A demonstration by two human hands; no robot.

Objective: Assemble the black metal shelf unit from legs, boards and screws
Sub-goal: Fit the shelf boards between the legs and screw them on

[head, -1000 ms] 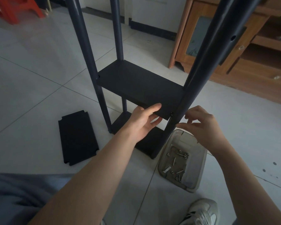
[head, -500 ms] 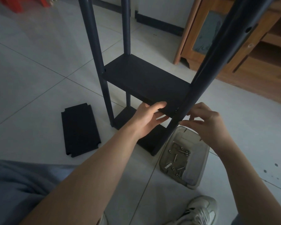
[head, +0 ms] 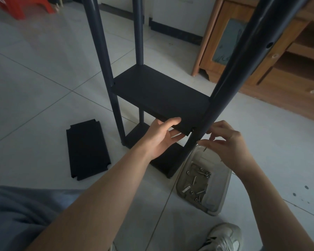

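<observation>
The black shelf frame stands on the tiled floor, with a middle board (head: 158, 95) set between its dark legs and a bottom board (head: 163, 163) low down. My left hand (head: 161, 136) grips the middle board's near edge, thumb on top and fingers underneath. My right hand (head: 225, 142) sits against the near leg (head: 243, 69) at the board's corner, its fingertips pinched on what looks like a small screw. A loose board (head: 87, 149) lies flat on the floor to the left.
A clear plastic tray (head: 223, 201) holding several screws (head: 198, 178) sits on the floor under my right hand. A wooden cabinet (head: 261, 51) stands behind on the right, a red stool (head: 16, 6) at far left. My shoe (head: 223, 238) is at the bottom.
The view has shifted slightly. My left hand keeps its hold on the board edge. My right hand's fingers have stayed at the near leg by the corner, moving only a little.
</observation>
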